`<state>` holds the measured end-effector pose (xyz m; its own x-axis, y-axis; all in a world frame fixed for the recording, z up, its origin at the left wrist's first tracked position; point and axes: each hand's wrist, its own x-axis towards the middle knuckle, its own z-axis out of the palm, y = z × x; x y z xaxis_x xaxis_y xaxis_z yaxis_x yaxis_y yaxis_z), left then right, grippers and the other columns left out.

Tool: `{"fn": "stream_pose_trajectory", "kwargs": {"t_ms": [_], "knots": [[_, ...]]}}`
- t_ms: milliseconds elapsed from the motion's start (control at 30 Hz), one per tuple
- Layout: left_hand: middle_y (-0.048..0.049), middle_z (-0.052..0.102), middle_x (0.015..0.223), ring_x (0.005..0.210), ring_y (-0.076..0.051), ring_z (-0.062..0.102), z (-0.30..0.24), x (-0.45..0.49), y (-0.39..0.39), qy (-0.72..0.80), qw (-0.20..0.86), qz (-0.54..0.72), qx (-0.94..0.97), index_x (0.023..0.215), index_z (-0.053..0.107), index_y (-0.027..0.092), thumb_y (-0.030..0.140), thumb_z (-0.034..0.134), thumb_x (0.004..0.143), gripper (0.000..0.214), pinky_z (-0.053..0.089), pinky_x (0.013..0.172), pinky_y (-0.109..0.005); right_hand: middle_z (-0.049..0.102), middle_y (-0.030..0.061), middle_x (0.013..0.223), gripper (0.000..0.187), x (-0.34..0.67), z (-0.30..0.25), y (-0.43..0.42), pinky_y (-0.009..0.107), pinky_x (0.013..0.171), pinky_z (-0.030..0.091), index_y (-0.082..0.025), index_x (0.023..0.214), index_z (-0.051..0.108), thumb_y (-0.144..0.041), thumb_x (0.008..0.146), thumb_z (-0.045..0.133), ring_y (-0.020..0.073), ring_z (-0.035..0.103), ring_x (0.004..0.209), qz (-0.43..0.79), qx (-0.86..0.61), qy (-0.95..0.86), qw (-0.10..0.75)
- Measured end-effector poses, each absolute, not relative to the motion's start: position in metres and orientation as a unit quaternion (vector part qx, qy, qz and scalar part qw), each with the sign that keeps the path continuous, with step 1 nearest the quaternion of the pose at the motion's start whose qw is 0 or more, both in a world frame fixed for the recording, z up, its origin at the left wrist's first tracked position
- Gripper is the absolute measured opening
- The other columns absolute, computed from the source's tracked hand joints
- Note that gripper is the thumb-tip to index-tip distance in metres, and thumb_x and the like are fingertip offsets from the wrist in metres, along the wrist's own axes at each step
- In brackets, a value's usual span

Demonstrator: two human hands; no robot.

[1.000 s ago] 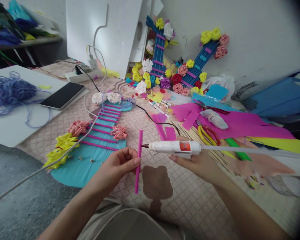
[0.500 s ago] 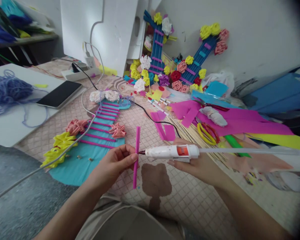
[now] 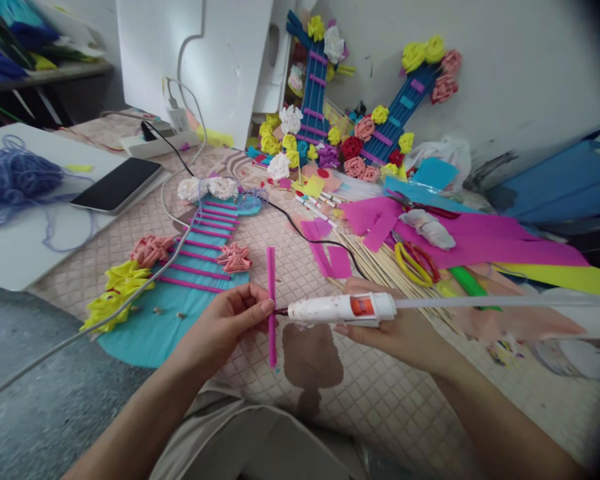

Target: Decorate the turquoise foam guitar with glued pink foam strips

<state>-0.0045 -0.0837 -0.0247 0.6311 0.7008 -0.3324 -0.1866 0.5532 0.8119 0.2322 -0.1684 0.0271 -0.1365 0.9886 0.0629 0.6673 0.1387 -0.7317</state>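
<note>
My left hand (image 3: 243, 317) pinches the magenta rod (image 3: 273, 335) near its middle, between thumb and fingers. The rod is above the tabletop (image 3: 380, 400), toward the near edge, with one end directed at that edge and the other at the far edge. My right hand (image 3: 395, 340) grips the glue gun (image 3: 325, 308); its fingers are curled around the handle and partly hidden by the body. The nozzle points at the rod, just beside my left thumb tip; contact is too small to confirm. A glue stick (image 3: 480, 302) extends from the gun's rear toward the right edge.

The turquoise guitar (image 3: 145, 340) lies along the left edge, with magenta bars across its neck. Beyond it, the phone (image 3: 117, 185) rests on the white board (image 3: 10, 253). Skewers (image 3: 375, 257) lie right of centre, next to the scissors (image 3: 410, 267). Two blue guitars (image 3: 400, 117) lean at the far edge.
</note>
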Motion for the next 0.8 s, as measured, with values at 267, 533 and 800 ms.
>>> {"fn": "stream_pose_trajectory", "kwargs": {"t_ms": [267,533,800], "knots": [[0.0032,0.058,0.066,0.059,-0.006,0.052,-0.022,-0.001,-0.081,0.333,0.811,0.288,0.385,0.076,0.061,0.014,0.029,0.080,0.068,0.025,0.044,0.058,-0.016,0.045,-0.0042,0.069,0.028,0.231,0.033,-0.167,0.022,0.054,0.035,-0.020,0.069,0.043,-0.031,0.081,0.066,0.0104,0.046,0.061,0.316,-0.582,-0.702,0.263],[0.0029,0.060,0.064,0.059,-0.006,0.053,-0.018,-0.001,-0.078,0.321,0.812,0.293,0.389,0.075,0.062,0.014,0.028,0.079,0.069,0.023,0.045,0.058,-0.016,0.045,-0.0035,0.071,0.027,0.231,0.035,-0.167,0.024,0.056,0.034,-0.020,0.069,0.043,-0.030,0.082,0.065,0.0113,0.046,0.064,0.336,-0.572,-0.704,0.252],[0.0026,0.061,0.068,0.061,-0.006,0.054,-0.019,0.000,-0.072,0.330,0.808,0.304,0.381,0.076,0.062,0.014,0.026,0.079,0.069,0.023,0.046,0.060,-0.015,0.042,-0.0042,0.069,0.031,0.230,0.039,-0.167,0.024,0.055,0.031,-0.020,0.067,0.040,-0.029,0.083,0.065,0.0104,0.042,0.062,0.360,-0.565,-0.705,0.232]]}}
